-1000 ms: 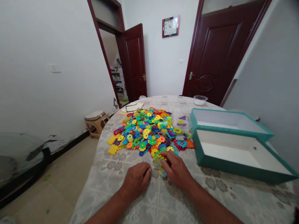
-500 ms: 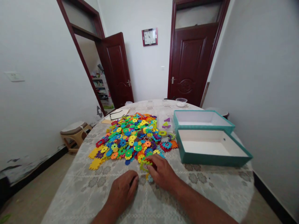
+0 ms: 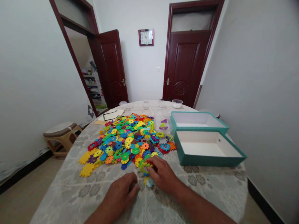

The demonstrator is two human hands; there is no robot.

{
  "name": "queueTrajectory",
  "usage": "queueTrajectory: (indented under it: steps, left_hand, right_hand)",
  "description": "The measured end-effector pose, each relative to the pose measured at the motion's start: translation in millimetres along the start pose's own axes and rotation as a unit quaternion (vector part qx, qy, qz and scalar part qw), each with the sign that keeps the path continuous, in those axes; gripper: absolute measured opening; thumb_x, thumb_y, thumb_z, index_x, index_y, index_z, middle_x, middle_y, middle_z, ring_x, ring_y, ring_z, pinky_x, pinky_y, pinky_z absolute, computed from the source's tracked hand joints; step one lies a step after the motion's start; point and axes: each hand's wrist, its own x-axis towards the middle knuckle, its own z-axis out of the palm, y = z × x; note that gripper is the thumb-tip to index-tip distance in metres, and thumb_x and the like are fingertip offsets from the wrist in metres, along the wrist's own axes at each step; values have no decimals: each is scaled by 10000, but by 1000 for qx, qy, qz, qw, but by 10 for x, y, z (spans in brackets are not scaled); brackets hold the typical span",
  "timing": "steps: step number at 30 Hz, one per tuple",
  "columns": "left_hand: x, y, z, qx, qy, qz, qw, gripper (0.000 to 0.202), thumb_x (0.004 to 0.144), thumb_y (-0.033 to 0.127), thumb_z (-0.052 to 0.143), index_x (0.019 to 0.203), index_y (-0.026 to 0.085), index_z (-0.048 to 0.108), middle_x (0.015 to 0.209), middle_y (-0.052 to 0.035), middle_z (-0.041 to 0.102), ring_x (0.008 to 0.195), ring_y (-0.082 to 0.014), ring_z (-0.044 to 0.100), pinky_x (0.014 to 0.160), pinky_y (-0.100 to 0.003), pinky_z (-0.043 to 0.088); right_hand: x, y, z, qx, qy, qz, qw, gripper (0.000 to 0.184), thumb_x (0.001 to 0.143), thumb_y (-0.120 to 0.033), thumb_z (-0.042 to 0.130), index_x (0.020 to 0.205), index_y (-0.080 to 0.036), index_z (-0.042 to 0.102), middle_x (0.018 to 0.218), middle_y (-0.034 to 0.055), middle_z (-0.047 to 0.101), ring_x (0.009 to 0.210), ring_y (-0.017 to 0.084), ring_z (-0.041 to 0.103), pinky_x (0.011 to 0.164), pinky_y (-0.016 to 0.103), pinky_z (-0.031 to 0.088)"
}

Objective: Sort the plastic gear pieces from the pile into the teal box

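A large heap of colourful plastic snowflake-shaped interlocking discs lies on the lace-covered round table. My right hand is at the heap's near edge, its fingers pinching a small joined cluster of green and yellow discs. A few loose discs lie just below those fingers. My left hand rests on the cloth close by, fingers curled, with nothing visible in it.
A teal and white box base and its lid stand to the right of the heap. Behind it are a clear tray of purple and yellow pieces, eyeglasses on papers and a small bowl. A stool stands left of the table.
The view has swung, shifting the room and table to the left. Both hands stay near the heap's front edge, and my right hand keeps hold of the green and yellow cluster.
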Motion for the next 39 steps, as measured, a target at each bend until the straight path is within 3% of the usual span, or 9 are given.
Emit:
queueTrajectory:
  steps: [4,9,13,16,21,26,29,35,39]
  left_hand:
    - [157,54,-368,-33,-106,31,993,119,853,306,610,903,252,702,824,-24,724,746,-218,644,621,-284,353]
    - [311,126,-589,-10,-125,66,990,191,895,349,596,983,253,735,855,-44,734,775,-223,659,627,-289,350]
    - [402,83,-511,26,-58,46,997,204,969,353,519,960,216,671,957,-68,731,856,-219,663,680,-291,392]
    - [451,21,-422,36,-38,56,997,191,969,363,547,1032,216,652,1039,-79,724,951,-233,667,761,-303,434]
    - [486,39,-359,28,-64,89,994,213,954,333,584,1121,216,642,1135,-86,701,1038,-246,660,838,-325,473]
    - [483,128,-263,31,-75,133,988,220,936,295,588,1136,216,635,1147,-89,672,1096,-259,652,904,-353,498]
    - [480,145,-207,42,-73,144,986,194,935,283,573,1103,212,636,1144,-92,659,1084,-259,651,896,-362,508]
    - [458,157,-185,54,-72,151,984,216,918,296,598,1120,228,634,1170,-89,640,1070,-255,648,876,-365,523]
    - [425,209,-149,54,-69,180,980,423,877,398,699,1276,305,596,1269,-71,600,1089,-262,640,851,-365,535]
  right_hand:
    - [49,-223,-181,-16,14,-14,1000,240,961,-180,595,1175,-225,694,1011,53,702,888,191,658,807,308,524]
    - [333,-485,-993,-136,107,11,985,236,1009,-363,579,1170,-235,695,1064,85,728,909,227,667,827,354,535]
    - [823,-118,-1730,-341,223,21,913,334,948,-385,600,1189,-174,695,1141,150,736,958,286,672,891,418,513]
    - [1124,382,-2006,-442,189,99,871,359,930,-321,579,1224,-148,693,1163,184,737,995,309,676,894,414,496]
    - [1166,821,-2019,-490,82,190,847,384,936,-304,562,1253,-131,694,1162,189,742,1000,304,683,880,396,492]
    - [1053,767,-1916,-505,114,107,849,362,959,-268,495,1222,-159,719,1192,170,729,1080,296,662,959,410,484]
    - [1054,717,-1941,-490,110,109,858,347,946,-237,479,1142,-153,753,1160,161,748,1069,290,672,984,415,483]
    - [776,270,-1914,-367,169,129,906,289,933,-304,534,1072,-192,761,1046,98,779,945,262,699,877,387,517]
    - [330,-205,-1396,-279,8,91,956,275,985,-336,537,1163,-233,719,1022,68,754,893,223,696,835,351,520]
